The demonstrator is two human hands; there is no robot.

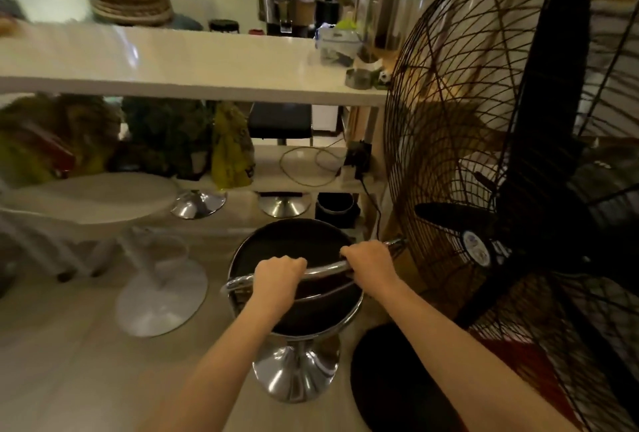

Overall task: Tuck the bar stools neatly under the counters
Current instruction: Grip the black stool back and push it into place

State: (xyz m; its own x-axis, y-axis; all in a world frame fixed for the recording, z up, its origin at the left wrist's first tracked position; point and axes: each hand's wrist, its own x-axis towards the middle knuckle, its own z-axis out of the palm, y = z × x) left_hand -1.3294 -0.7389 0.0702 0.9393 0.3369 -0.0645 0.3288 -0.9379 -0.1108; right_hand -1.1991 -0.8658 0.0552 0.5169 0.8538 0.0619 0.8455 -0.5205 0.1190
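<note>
A black round bar stool (pixel 294 245) with a chrome pedestal base (pixel 295 374) stands on the floor just in front of the white counter (pixel 193 62). Its curved chrome back rail (pixel 321 271) runs across the near side of the seat. My left hand (pixel 278 274) is shut on the rail at the left. My right hand (pixel 370 259) is shut on the rail at the right. The seat's far edge sits close to the counter's lower shelf. Behind the shelf, a second black stool seat (pixel 280 119) and two chrome bases (pixel 197 203) (pixel 284 203) show under the counter.
A large black cage fan (pixel 501 162) stands close on the right, its round base (pixel 390 379) beside the stool's pedestal. A white stool (pixel 86 196) with a white round base (pixel 162 297) stands to the left. Bags and a cable lie on the lower shelf (pixel 304 169).
</note>
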